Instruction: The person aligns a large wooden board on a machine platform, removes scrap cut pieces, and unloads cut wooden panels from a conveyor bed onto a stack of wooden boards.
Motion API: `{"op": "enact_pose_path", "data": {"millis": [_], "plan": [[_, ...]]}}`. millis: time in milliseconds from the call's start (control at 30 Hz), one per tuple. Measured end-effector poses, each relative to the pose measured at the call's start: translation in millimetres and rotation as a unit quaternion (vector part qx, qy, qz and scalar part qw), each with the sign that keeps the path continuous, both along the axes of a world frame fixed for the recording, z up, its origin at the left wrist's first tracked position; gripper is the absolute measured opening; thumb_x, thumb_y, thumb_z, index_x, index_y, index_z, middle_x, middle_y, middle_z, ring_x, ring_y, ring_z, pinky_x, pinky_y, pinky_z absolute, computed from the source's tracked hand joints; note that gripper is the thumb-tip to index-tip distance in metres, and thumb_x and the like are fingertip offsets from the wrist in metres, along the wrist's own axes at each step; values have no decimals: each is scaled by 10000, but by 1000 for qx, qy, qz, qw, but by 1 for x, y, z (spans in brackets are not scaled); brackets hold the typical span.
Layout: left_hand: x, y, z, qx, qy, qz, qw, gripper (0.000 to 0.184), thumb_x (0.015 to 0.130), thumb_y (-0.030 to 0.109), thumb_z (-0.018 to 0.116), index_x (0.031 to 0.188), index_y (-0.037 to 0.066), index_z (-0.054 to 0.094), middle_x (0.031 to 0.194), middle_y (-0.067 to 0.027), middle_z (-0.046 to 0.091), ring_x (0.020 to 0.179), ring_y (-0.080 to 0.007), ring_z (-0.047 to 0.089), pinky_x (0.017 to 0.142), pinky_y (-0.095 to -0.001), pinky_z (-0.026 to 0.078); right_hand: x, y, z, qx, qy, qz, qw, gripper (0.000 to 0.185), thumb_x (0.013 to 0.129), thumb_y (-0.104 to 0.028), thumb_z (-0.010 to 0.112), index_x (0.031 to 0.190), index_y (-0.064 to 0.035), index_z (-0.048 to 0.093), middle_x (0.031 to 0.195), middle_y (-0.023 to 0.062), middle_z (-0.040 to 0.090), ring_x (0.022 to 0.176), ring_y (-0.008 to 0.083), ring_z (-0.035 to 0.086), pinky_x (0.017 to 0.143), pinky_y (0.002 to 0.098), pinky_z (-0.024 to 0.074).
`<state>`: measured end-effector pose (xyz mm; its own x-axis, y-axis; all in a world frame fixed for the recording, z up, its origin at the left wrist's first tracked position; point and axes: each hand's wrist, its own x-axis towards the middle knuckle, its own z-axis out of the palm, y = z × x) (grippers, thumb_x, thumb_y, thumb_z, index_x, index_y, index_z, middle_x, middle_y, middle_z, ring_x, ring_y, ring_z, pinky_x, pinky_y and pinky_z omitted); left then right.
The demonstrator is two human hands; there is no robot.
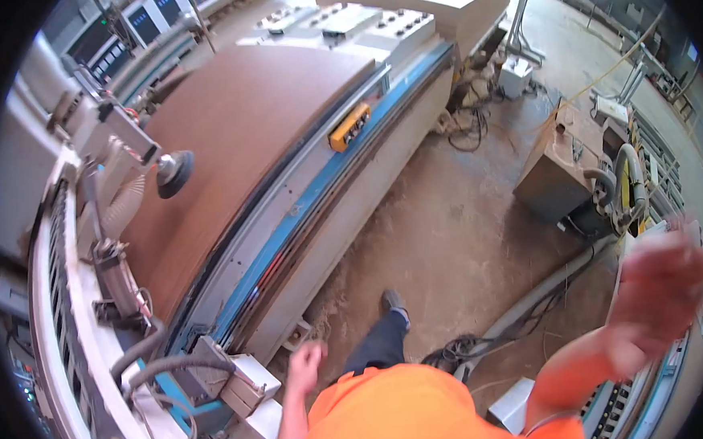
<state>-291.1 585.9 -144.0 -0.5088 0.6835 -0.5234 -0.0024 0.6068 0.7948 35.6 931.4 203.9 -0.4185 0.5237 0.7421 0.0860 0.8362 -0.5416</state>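
My left hand (pixel 306 367) hangs low beside the near end of a long machine bed, its fingers curled in with nothing visible in them. Close to that hand are grey-white housings (pixel 253 382) at the bed's corner. On the bed lies a large brown panel (pixel 241 122), and a yellow control box (pixel 349 128) sits on the side rail (pixel 310 194). My right hand (pixel 658 301) is raised at the far right, smeared by motion, so its fingers are unclear. Nothing can be made out in it. Behind it stands more machinery with a grey hose (pixel 630 174).
A thick grey pipe (pixel 533 293) and black cables (pixel 456 350) cross the dusty floor on my right. A box-shaped machine unit (pixel 554 171) stands beyond them. A gantry (pixel 72 317) with a round dark head (pixel 175 174) spans the panel. More cables (pixel 471 128) lie farther off.
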Motion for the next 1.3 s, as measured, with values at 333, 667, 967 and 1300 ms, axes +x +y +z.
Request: {"op": "enact_pose_path", "data": {"millis": [333, 667, 967, 1300], "plan": [[-417, 713, 148, 530, 332, -20, 780, 627, 886, 477, 730, 1286, 17, 583, 1257, -163, 623, 1153, -317, 575, 1008, -422, 458, -401, 586, -140, -40, -6, -22, 999, 582, 886, -429, 701, 1269, -3, 598, 1062, 103, 641, 886, 176, 578, 822, 321, 466], [-469, 1126, 68, 423, 498, 170, 738, 604, 914, 404, 711, 1342, 12, 547, 1319, -186, 596, 1216, -342, 558, 1054, -439, 433, -478, 1104, -269, -120, 52, -4, 991, 457, 928, -302, 666, 1274, -8, 610, 1094, 101, 666, 904, 154, 606, 822, 301, 488], [-500, 1307, 114, 362, 574, 165, 716, 591, 938, 339, 693, 1392, 7, 514, 1374, -207, 571, 1272, -365, 542, 1094, -455, 412, -669, 1340, -267, -177, 103, 222, 953, 358, 966, -188, 635, 1279, -13, 622, 1123, 100, 689, 921, 135, 632, 822, 283, 508], [-1106, 1091, -84, -58, 408, 378, 829, 344, 986, 221, 608, 1251, 4, 633, 1303, -197, 633, 1263, -358, 563, 1100, -457, 410, -1348, 1364, -571, -203, -411, -138, 878, 754, 1014, -551, 465, 1484, 36, 401, 1516, 253, 427, 1412, 382, 397, 1183, 460, 273]]}}
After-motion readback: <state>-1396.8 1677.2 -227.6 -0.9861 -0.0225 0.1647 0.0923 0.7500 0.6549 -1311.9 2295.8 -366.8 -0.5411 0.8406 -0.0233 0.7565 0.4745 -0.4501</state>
